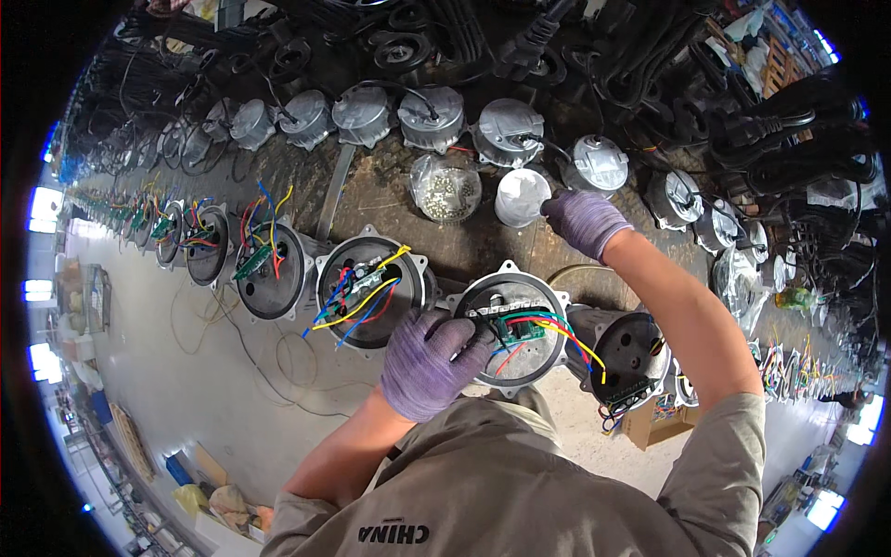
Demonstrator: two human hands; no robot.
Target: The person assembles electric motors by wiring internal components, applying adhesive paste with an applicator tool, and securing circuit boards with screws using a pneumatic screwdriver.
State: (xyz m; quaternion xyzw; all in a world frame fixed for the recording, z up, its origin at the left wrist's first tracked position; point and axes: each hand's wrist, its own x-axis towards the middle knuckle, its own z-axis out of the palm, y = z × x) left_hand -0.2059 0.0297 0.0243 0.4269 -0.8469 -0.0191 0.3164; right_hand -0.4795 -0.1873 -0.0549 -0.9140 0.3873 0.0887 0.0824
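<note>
Circuit board: keep wires clear; left hand curled at left of housing, right hand half-curled beside cup beyond; can't tell holds.

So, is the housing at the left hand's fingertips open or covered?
Open: no cover on the housing; the green circuit board and coloured wires show.

The cup stands right of the dish.

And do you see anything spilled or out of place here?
Nothing stands out. Small metal parts lie inside the clear dish; loose wires on the housing at the left hand resemble those on neighbouring housings.
</note>
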